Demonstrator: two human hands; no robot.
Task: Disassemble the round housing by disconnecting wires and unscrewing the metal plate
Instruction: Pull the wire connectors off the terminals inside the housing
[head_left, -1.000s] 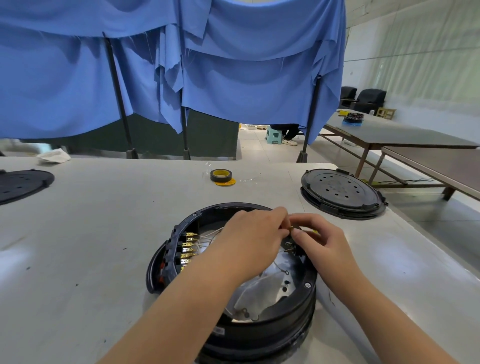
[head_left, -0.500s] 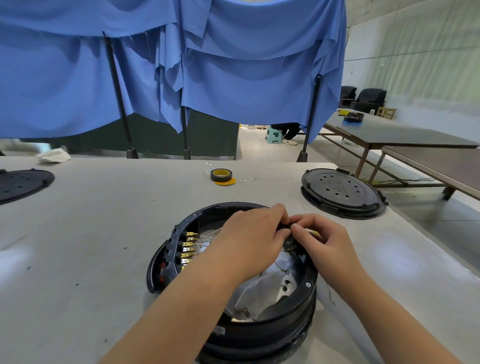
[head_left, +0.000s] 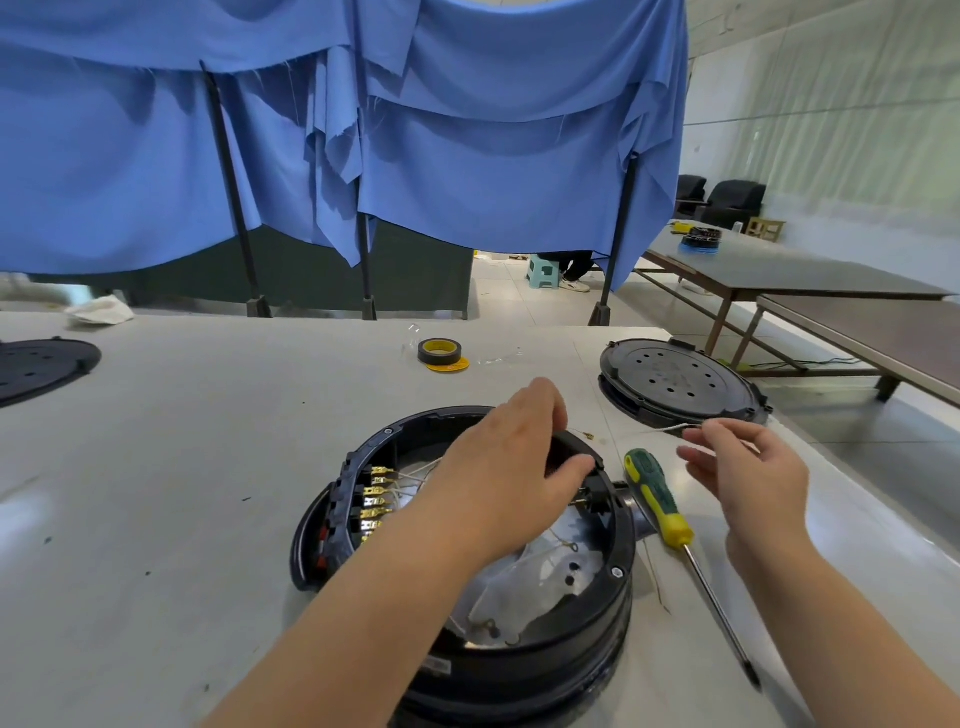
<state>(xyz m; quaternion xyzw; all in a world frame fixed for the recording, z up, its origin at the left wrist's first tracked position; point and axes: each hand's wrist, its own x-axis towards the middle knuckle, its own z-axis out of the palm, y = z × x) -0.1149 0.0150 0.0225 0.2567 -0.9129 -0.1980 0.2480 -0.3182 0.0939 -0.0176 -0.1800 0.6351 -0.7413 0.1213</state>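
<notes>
Blue cloth hung on black poles behind white table. Tape roll mid-table, black round lid far right, another lid left edge, crumpled rag back left.

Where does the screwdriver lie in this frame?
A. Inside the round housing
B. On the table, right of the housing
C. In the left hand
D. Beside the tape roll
B: the screwdriver lies on the table just right of the housing, held by neither hand.
</notes>
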